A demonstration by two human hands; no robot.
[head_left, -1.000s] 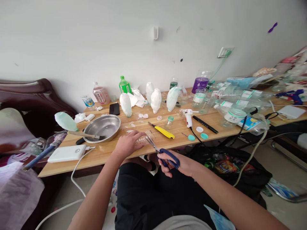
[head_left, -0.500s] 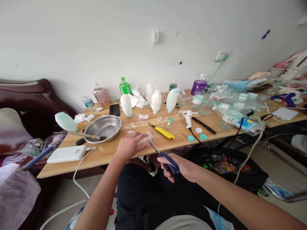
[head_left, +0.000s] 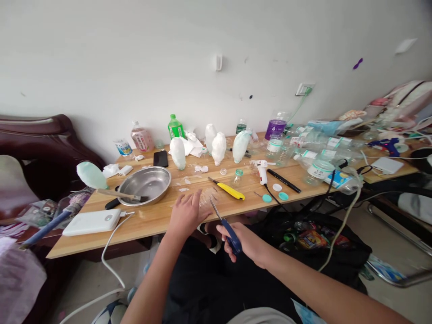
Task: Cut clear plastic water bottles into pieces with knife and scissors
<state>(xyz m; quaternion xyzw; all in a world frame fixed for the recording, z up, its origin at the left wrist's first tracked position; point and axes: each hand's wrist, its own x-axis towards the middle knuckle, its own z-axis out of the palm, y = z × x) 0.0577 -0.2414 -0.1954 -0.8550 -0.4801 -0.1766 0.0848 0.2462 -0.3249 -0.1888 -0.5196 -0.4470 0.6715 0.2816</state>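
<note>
Near the table's front edge, my left hand (head_left: 186, 213) has its fingers closed on a clear ribbed piece of plastic bottle (head_left: 209, 199). Scissors (head_left: 231, 235) with dark blue handles are gripped in my right hand (head_left: 245, 240). Their blades point up and left, with the tips at the clear plastic; whether they have plastic between them I cannot tell. Just behind the plastic lies a yellow utility knife (head_left: 229, 190). A small clear bottle top with a green cap (head_left: 239, 173) stands beyond the knife.
A steel bowl (head_left: 158, 192) with a brush across its rim is at left, by a white power bank (head_left: 91, 222). White-coated bottle shapes (head_left: 219, 148) stand behind. To the right are a white glue gun (head_left: 262, 171), a black marker (head_left: 284, 181) and several clear bottles (head_left: 319, 172).
The scissors and my right hand have shifted slightly left, and the blades look closer together. My left hand has tilted more upright beside the plastic. The camera view has shifted a little.
</note>
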